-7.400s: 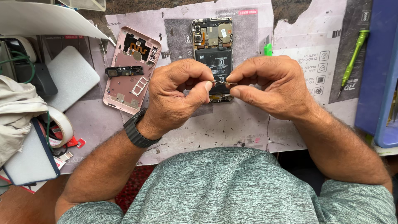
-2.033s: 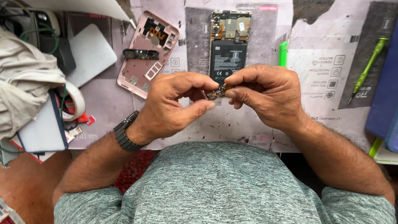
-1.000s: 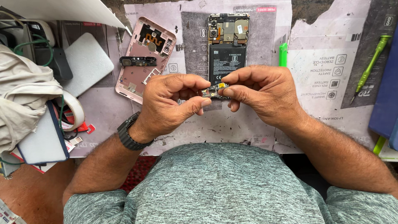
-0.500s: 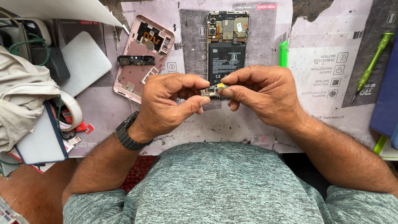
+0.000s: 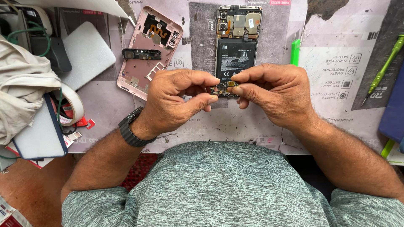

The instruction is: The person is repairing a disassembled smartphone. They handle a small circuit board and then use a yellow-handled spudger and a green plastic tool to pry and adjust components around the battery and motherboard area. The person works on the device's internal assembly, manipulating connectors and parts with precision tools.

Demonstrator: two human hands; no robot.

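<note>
Head view, looking down at a repair table [image 5: 252,126] covered with grey printed paper sheets. The left hand [image 5: 176,103] and the right hand [image 5: 273,94] meet above the table's middle, each pinched shut on one end of a small dark circuit board with gold-coloured contacts [image 5: 222,87]. The board sits between the fingertips of both hands, raised just over the lower edge of an opened smartphone with exposed black battery and camera modules [image 5: 237,40], which lies flat on a darker grey mat [image 5: 202,38]. The other fingers of both hands are curled inward. A black wristwatch [image 5: 131,128] circles the left wrist.

To the left of the opened phone lies a pink-gold rear phone cover, inner side up [image 5: 149,50], with a narrow black bracket [image 5: 141,54] resting across it. Farther left are a pale grey rectangular pad [image 5: 86,54], a roll of white tape [image 5: 73,103] and a crumpled beige cloth [image 5: 23,92]. A short green plastic tool [image 5: 295,51] lies just right of the mat, and a green-handled screwdriver [image 5: 385,63] lies well apart near the right edge.
</note>
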